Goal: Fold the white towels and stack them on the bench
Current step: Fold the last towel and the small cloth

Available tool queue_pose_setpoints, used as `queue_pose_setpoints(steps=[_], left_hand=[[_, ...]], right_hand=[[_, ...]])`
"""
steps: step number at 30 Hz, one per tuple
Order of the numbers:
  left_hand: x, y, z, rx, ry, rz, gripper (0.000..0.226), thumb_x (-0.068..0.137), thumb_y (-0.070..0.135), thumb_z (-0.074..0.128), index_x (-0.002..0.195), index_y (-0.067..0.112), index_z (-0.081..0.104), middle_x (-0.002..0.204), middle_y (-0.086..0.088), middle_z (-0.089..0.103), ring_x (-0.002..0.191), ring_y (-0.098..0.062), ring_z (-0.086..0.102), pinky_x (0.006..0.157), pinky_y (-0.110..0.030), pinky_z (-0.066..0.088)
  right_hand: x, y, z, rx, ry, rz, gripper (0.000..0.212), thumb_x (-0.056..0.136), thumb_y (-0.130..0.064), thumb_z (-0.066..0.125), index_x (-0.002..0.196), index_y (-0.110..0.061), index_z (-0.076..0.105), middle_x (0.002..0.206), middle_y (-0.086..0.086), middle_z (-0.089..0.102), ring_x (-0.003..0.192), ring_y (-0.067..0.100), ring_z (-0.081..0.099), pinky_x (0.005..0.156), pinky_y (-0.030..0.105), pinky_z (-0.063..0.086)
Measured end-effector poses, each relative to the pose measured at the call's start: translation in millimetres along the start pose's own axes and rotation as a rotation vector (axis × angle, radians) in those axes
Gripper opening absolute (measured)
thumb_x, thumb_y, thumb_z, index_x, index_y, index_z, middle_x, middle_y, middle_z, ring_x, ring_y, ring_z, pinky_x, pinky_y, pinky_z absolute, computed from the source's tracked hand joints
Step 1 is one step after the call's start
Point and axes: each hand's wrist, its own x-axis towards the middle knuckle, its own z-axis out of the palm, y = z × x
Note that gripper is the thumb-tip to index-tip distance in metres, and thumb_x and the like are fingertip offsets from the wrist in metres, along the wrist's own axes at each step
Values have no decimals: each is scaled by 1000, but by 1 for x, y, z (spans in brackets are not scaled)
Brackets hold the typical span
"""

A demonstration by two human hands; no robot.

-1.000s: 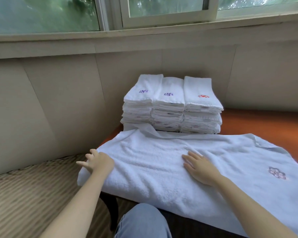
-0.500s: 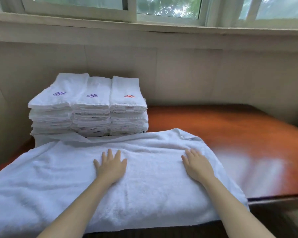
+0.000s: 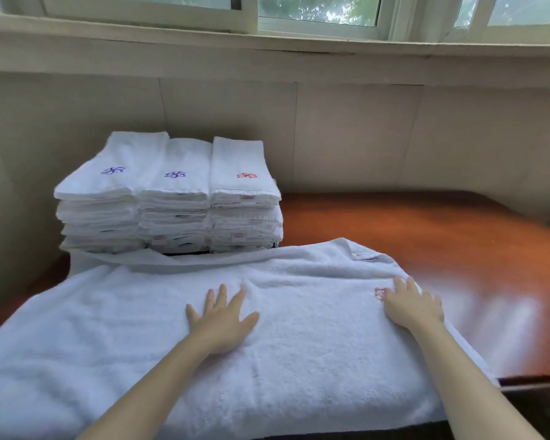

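Both my palms press flat, fingers straight: left hand (image 3: 218, 322) mid-towel (image 3: 299, 360), right hand (image 3: 410, 304) near its right end. The towel lies lengthwise along the bench's (image 3: 426, 249) front edge, stacks (image 3: 169, 195) at the back-left corner.

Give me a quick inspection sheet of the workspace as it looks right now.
Surface: glossy wooden bench, bare on its right part.
Job's things: large white towel spread flat across the near bench; three side-by-side stacks of folded towels at the back left, two topped with purple emblems, one with red.
Clutter: nothing seen.
Grippers: left hand flat on the towel's middle, fingers spread; right hand flat near its right end, beside a small pink emblem.
Cables: nothing seen.
Surroundings: beige panelled wall behind the bench, window above with foliage outside.
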Motion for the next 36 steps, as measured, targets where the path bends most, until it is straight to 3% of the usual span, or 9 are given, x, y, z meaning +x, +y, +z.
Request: queue_pose_setpoints(steps=[3, 6, 9, 13, 20, 24, 28, 31, 36], left_hand=[[2, -16, -14, -115, 153, -18, 58, 97, 51, 34, 149, 28, 22, 160, -4, 6, 145, -23, 12, 114, -44, 15], [9, -44, -36, -316, 345, -115, 48, 98, 28, 44, 143, 14, 33, 148, -10, 23, 124, -29, 45, 97, -35, 40], [17, -78, -50, -405, 482, -254, 44, 95, 11, 44, 138, 10, 35, 138, -14, 26, 94, -35, 57, 74, -35, 45], [31, -112, -47, -327, 578, -350, 52, 94, 10, 42, 144, 13, 31, 138, -13, 34, 111, -33, 51, 79, -39, 45], [59, -132, -48, -209, 582, -284, 73, 92, 17, 43, 152, 32, 5, 122, -8, 53, 114, -27, 44, 86, -36, 41], [67, -147, -55, -360, 568, -253, 65, 90, 11, 45, 150, 27, 26, 134, -7, 51, 123, -28, 43, 95, -38, 42], [70, -149, -54, -392, 564, -287, 51, 92, 11, 44, 143, 17, 41, 140, -9, 41, 124, -29, 42, 98, -36, 40], [69, -147, -53, -469, 631, -321, 48, 92, 7, 44, 140, 10, 44, 140, -8, 39, 111, -28, 51, 85, -36, 46], [65, -145, -53, -591, 761, -351, 48, 86, -7, 44, 132, 6, 53, 135, -8, 43, 86, -24, 52, 68, -35, 45]], right_hand=[[-8, -35, -11, -199, 36, 22, 40, 95, -29, 30, 128, -20, 51, 139, 5, 46, 130, 26, 37, 105, 34, 28], [-24, -84, -15, -235, 191, -221, 21, 85, -15, 40, 96, -22, 56, 113, 3, 58, 110, 25, 48, 88, 33, 34], [-36, -139, -2, -16, 278, -498, 14, 87, -11, 39, 91, -15, 52, 107, 6, 55, 106, 27, 48, 76, 33, 35], [-38, -190, 26, 335, 200, -750, 27, 97, -19, 38, 112, -15, 60, 118, 1, 57, 113, 21, 48, 84, 32, 43], [-12, -225, 27, 286, 202, -722, 49, 97, -24, 37, 146, -22, 32, 138, 0, 49, 126, 23, 41, 98, 33, 36], [-2, -236, 26, 239, 255, -619, 62, 95, -24, 39, 152, -25, 14, 133, 2, 51, 122, 27, 42, 96, 37, 39], [3, -238, 24, 247, 300, -449, 69, 86, -11, 42, 151, -25, 20, 117, 9, 53, 108, 31, 48, 85, 36, 39], [3, -238, 22, 243, 297, -389, 62, 82, -7, 43, 142, -24, 37, 103, 9, 48, 96, 30, 45, 79, 34, 36], [-7, -237, 17, 255, 391, -360, 22, 74, 2, 45, 92, -7, 53, 92, 9, 35, 81, 23, 25, 67, 30, 25]])
